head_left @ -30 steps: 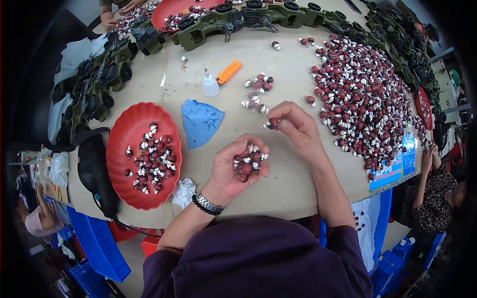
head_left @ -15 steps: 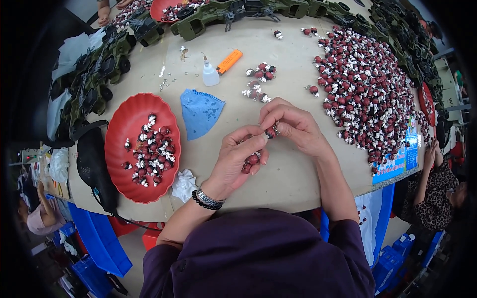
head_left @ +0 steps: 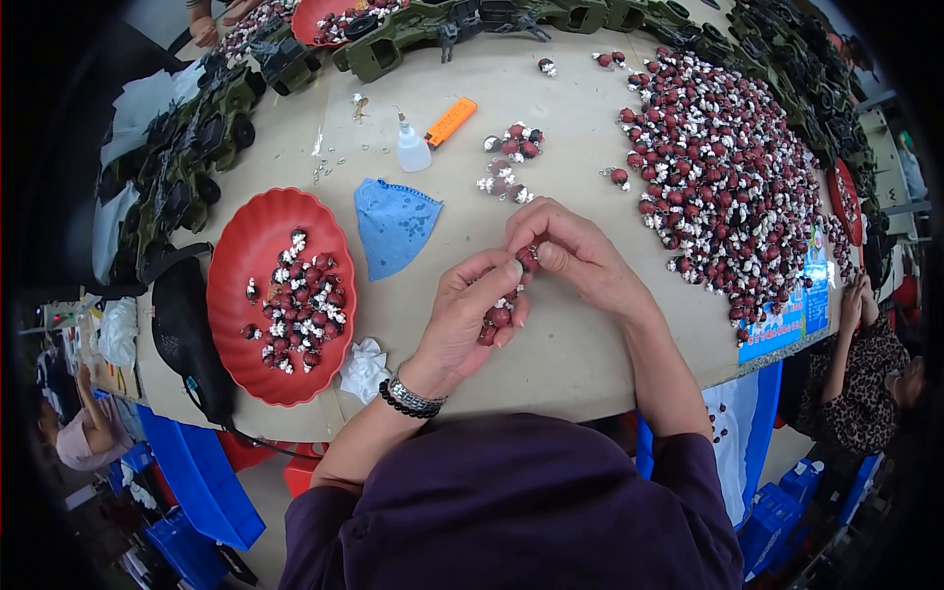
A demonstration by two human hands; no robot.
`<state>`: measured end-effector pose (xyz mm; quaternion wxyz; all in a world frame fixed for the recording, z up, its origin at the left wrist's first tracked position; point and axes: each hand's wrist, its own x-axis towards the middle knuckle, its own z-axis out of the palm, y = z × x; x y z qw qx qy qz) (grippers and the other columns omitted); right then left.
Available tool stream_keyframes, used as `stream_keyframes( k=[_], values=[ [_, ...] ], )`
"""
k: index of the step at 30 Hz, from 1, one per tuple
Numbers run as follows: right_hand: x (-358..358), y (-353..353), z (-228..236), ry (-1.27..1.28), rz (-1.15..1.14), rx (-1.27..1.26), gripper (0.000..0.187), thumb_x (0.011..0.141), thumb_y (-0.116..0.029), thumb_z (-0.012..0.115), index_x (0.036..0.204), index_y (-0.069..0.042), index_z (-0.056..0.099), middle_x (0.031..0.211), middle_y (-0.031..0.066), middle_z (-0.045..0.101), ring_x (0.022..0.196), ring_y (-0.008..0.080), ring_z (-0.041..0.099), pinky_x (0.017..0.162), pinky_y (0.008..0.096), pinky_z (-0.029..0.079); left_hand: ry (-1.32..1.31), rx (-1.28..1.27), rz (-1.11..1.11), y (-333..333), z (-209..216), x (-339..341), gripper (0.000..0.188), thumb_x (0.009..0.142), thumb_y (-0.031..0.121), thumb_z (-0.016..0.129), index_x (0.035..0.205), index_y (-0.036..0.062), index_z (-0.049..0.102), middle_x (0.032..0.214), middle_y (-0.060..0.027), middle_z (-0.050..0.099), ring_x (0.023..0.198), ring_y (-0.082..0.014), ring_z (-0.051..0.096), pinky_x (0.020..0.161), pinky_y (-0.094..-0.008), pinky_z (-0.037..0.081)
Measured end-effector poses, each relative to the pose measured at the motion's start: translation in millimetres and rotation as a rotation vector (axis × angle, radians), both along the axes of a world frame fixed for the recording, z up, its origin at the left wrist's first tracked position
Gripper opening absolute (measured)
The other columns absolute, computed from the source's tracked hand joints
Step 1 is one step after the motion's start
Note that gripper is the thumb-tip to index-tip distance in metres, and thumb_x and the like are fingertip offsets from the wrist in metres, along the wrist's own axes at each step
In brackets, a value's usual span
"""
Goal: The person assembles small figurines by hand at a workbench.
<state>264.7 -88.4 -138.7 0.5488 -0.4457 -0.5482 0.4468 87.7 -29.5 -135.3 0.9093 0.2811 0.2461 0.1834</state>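
Note:
Over the middle of the table, my left hand (head_left: 462, 310) is closed round several small dark-red and white figure charms (head_left: 500, 317). My right hand (head_left: 575, 258) meets it with thumb and forefinger pinched on one charm (head_left: 528, 259) that both sets of fingertips touch. The fingers partly hide that charm. Beyond my hands lies a small group of the same charms (head_left: 505, 181). To the left, a red scalloped dish (head_left: 233, 329) holds a heap of them, and a far larger pile (head_left: 713, 167) spreads over the right of the table.
A blue cloth (head_left: 395, 226), a small squeeze bottle (head_left: 412, 149), an orange utility knife (head_left: 451, 122) and a crumpled white tissue (head_left: 365, 370) lie near me. Green toy vehicles (head_left: 374, 51) line the far edge. A black bag (head_left: 184, 329) sits left of the dish; co-workers sit at both sides.
The charm at my fingertips has turned and now shows more of its red side. My right fingers have shifted slightly left; my left hand has stayed nearly in place.

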Motion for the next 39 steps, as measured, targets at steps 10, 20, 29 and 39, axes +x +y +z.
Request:
stream_keyframes(
  k=[10,20,29,39],
  values=[
    [-7.0,-3.2,7.8,0.045,-0.026,-0.132,0.042,0.094,-0.040,0.058,0.109,-0.001,0.059,0.107,0.0056,0.052,0.086,0.0121,0.054,0.070,0.0239,0.048,0.004,-0.130,-0.032,1.2,1.3,1.2,0.028,0.097,0.033,0.055,0.099,0.0062,0.060,0.088,-0.0048,0.059,0.059,-0.0119,0.057,0.037,-0.0201,0.034],
    [-4.2,-4.7,11.6,0.014,-0.033,-0.057,0.029,0.084,-0.018,0.064,0.107,0.000,0.063,0.105,0.0074,0.055,0.091,0.0152,0.054,0.079,0.0283,0.045,-0.039,-0.111,-0.140,-0.7,-1.5,1.7,0.035,0.100,0.041,0.046,0.103,0.0084,0.056,0.081,-0.0059,0.059,0.059,-0.0150,0.057,0.033,-0.0208,0.034],
    [3.1,10.7,1.3,-0.538,-0.335,0.089,0.043,0.079,-0.003,0.061,0.122,-0.005,0.059,0.124,0.0107,0.054,0.107,0.0226,0.052,0.089,0.0355,0.043,-0.260,-0.105,-0.276,-2.8,-4.2,-3.5,0.027,0.094,0.029,0.053,0.089,0.0021,0.056,0.100,-0.0144,0.058,0.060,-0.0194,0.059,0.035,-0.0218,0.036],
    [-3.4,14.6,-7.7,-1.057,-0.415,-0.015,0.047,0.075,0.005,0.061,0.119,-0.010,0.063,0.108,0.0107,0.055,0.101,0.0290,0.053,0.084,0.0360,0.046,-0.326,-0.080,-0.375,-1.8,-7.2,-4.4,0.045,0.085,0.035,0.054,0.100,-0.0065,0.058,0.100,-0.0193,0.058,0.060,-0.0214,0.060,0.035,-0.0231,0.039]
  ],
)
